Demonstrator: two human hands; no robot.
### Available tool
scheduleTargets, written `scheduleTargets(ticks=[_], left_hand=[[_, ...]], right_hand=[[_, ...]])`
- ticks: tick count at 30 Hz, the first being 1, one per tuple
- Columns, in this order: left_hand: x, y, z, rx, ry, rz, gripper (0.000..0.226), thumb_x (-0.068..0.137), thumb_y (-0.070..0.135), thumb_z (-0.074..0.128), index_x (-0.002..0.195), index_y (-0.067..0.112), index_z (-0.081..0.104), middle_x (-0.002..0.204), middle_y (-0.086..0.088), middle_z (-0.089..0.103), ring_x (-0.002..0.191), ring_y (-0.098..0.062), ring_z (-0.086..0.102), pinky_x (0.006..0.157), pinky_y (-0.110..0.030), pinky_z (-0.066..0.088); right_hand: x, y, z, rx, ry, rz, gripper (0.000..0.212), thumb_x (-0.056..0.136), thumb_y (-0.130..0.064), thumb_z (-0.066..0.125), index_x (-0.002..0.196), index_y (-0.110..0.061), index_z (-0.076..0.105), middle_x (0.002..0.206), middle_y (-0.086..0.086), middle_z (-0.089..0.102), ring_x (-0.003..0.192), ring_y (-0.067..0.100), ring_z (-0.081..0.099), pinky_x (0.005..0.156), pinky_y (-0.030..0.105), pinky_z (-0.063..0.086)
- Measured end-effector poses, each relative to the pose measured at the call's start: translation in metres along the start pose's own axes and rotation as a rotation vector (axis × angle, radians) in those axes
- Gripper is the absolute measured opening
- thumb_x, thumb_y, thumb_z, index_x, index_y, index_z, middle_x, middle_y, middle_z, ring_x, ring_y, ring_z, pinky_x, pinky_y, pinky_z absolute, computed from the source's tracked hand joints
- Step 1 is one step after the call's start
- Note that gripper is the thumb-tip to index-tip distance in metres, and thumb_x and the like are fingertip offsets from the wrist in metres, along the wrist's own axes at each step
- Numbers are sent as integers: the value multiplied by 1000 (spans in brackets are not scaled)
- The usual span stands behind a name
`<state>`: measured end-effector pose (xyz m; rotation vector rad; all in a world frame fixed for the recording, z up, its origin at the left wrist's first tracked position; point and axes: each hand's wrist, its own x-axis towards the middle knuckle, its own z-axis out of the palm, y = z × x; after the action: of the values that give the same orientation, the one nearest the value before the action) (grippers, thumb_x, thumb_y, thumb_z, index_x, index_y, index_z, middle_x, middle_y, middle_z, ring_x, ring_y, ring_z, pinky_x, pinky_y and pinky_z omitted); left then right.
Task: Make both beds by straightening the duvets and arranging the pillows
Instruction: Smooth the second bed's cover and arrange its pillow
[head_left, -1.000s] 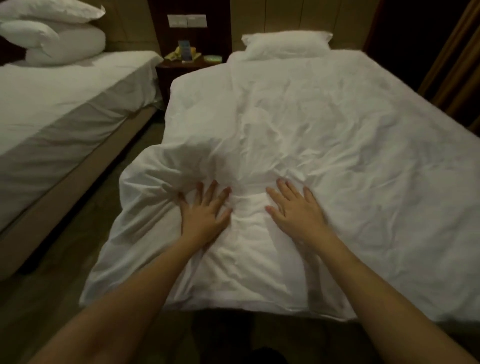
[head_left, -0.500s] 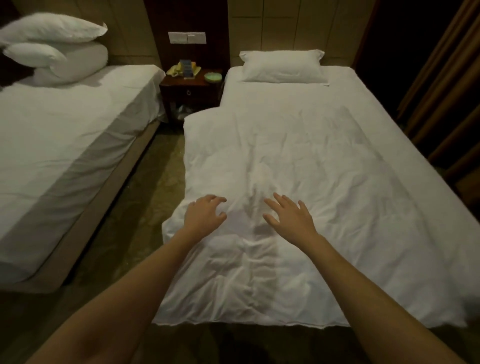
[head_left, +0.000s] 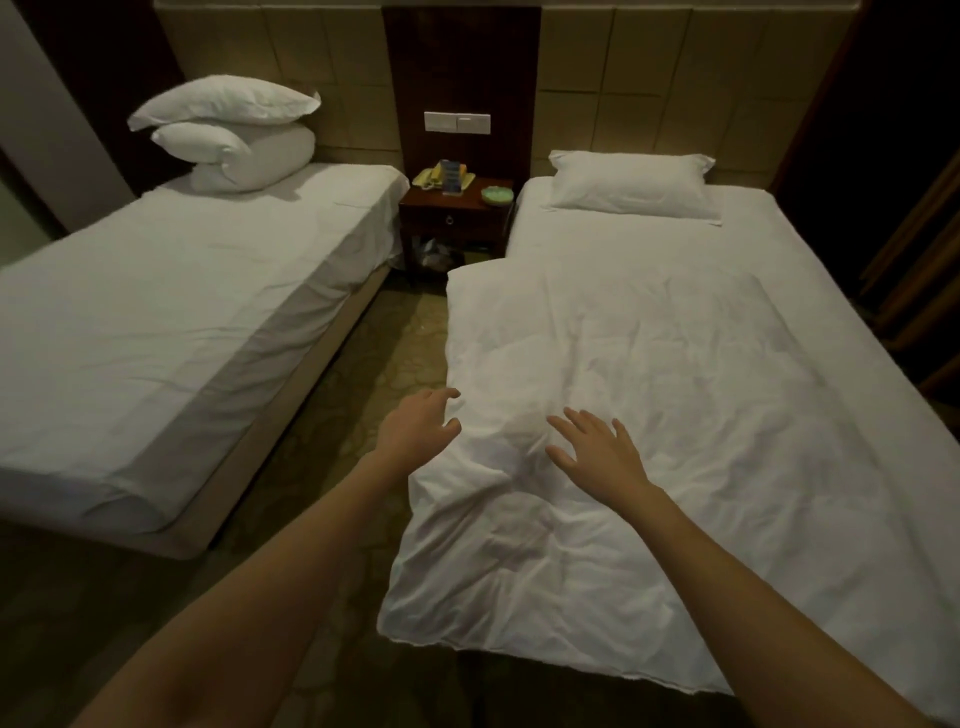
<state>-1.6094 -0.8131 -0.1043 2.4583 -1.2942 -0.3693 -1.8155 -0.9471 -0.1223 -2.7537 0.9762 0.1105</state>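
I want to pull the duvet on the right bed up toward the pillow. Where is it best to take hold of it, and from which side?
Probably at the duvet's top left corner, coming from the aisle side: that corner hangs free over the bed edge, so fingers can slip under. The left hand is nearest to that side.

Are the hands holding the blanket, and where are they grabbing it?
Nothing is held. The left hand is open at the duvet's left edge, and the right hand is spread open over the duvet, gripping nothing.
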Motion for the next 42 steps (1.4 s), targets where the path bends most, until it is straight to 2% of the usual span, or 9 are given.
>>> scheduleTargets(ticks=[4,7,13,16,22,27,35,42], left_hand=[[11,-14,-20,-88,8,-15,49,89,35,49,137,25,45,134,0,53,115,-19,53,91,-39,50],[34,-31,-37,-101,46,23,46,94,32,49,139,22,44,136,0,51,120,-20,50,94,-38,46],[122,-92,-89,-107,15,115,45,95,33,50,139,23,43,139,-1,48,119,-19,50,91,-37,50],[172,-127,-113,-98,-17,161,45,96,31,51,139,23,43,138,-2,49,118,-19,50,87,-32,49],[248,-168,-126,-160,-85,206,45,95,31,52,139,21,42,138,-1,48,109,-19,56,83,-32,51],[323,-187,-104,-172,-154,182,49,95,34,51,141,22,39,139,-3,48,115,-21,54,93,-41,50],[492,-207,-32,-307,-236,65,58,93,40,53,145,24,30,139,-4,45,102,-23,60,88,-46,54],[646,-214,46,-468,-316,-52,63,92,43,54,147,30,25,142,-7,41,118,-25,50,97,-47,48]], right_hand=[[17,-25,-7,-6,10,-16,53,101,-49,29,150,-32,21,159,-6,15,146,14,11,117,44,6],[47,-45,-12,-2,36,-12,52,101,-49,29,150,-33,22,159,-6,15,146,14,11,117,44,6],[141,-96,-20,-7,78,79,52,101,-49,29,149,-32,23,159,-6,17,146,14,13,117,44,6],[193,-125,-18,-6,89,150,53,100,-50,28,149,-32,22,158,-6,18,146,14,14,117,44,6],[266,-162,-14,15,66,202,53,100,-51,27,149,-32,22,158,-5,19,145,14,15,117,45,5],[335,-156,-12,29,57,239,54,100,-51,27,150,-32,21,159,-4,18,146,15,14,118,46,5],[495,-95,26,-12,-7,230,55,99,-51,26,150,-32,19,159,-5,16,146,14,12,119,45,3],[657,-20,63,-1,-92,224,54,100,-50,27,150,-30,21,159,-4,18,146,14,13,118,45,3]])
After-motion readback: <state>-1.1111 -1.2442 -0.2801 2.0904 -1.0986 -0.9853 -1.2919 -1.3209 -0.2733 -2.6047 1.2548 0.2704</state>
